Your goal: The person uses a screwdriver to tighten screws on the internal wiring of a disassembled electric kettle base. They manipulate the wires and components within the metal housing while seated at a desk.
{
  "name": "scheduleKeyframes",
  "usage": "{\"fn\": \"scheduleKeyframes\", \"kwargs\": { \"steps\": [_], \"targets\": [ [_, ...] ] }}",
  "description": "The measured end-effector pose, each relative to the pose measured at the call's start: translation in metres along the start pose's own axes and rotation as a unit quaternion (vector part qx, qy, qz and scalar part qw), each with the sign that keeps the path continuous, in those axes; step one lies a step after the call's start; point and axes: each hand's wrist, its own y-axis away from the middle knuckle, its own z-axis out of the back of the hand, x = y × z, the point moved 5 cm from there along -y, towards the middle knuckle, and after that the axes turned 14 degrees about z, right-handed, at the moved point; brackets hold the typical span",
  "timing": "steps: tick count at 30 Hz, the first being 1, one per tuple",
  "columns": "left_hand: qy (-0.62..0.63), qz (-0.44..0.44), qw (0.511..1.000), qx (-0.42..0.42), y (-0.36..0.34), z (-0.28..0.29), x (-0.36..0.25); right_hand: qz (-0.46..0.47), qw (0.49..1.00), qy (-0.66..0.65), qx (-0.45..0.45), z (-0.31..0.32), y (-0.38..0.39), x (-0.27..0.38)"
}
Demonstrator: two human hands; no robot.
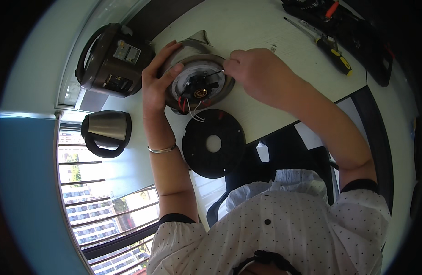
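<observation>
A metal electric kettle [187, 49] lies tipped on the table, its opened underside facing me. In that underside sits a black round connector [192, 87] with a brass-coloured centre, and loose red and white wires [182, 104] hang from it. My left hand [157, 80] is wrapped round the kettle's left side, thumb on the rim of the base. The fingers of my right hand [259, 75] are pinched on a tool with a thin dark shaft [214, 73], which reaches to the connector; its handle is hidden in the hand. Just below the kettle is a black disc-shaped base cover [196, 144] with a round centre hole.
A brown rice cooker [105, 68] stands at the far left, with a second, steel-and-black kettle [113, 126] nearer me. At the back right lie a yellow-and-black screwdriver [335, 58] and an open black tool case [357, 39]. The table's front edge runs below my right forearm.
</observation>
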Motion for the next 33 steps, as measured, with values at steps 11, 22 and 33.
{"fn": "scheduleKeyframes", "kwargs": {
  "steps": [11,22,33],
  "targets": [
    [0.008,-0.005,1.000,0.009,0.002,-0.001,-0.002,0.027,0.998,0.045,-0.016,0.011,-0.002,0.024],
    [0.009,-0.003,1.000,0.005,0.000,-0.002,-0.002,-0.025,0.982,-0.060,-0.178,-0.003,0.013,0.001],
    [0.005,-0.006,1.000,0.006,0.001,-0.001,-0.002,-0.191,0.947,-0.201,-0.165,-0.020,0.032,-0.005]
  ]
}}
